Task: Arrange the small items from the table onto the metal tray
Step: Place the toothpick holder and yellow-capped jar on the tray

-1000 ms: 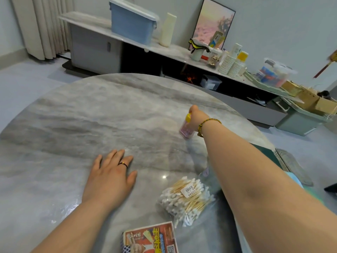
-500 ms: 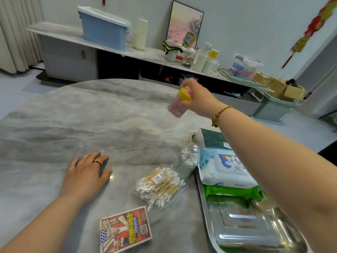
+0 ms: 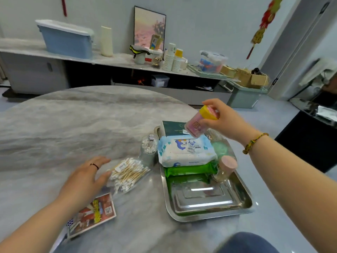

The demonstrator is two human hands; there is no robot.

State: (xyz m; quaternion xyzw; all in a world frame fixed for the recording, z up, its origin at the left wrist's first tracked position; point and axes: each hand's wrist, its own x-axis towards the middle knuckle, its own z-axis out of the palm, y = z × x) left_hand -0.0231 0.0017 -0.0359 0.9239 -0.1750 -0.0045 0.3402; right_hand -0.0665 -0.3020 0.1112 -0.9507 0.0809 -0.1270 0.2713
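Note:
My right hand grips a pink jar with a yellow lid, tilted in the air over the far end of the metal tray. In the tray lie a white-blue wipes pack, a green packet, a dark green box and a pink-capped bottle. My left hand rests flat on the table, fingertips touching a clear bag of cotton swabs. A clear swab jar stands just left of the tray. A red printed card pack lies near my left wrist.
The round marble table stretches far and left. The tray's near half shows bare metal. Behind the table runs a long low shelf with a blue bin, stacked cups and boxes. My knee in blue cloth shows at the bottom.
My right hand lifted the pink jar from the table's far side and carried it right and nearer, over the tray. My left hand slid right to the swab bag. The view swung right.

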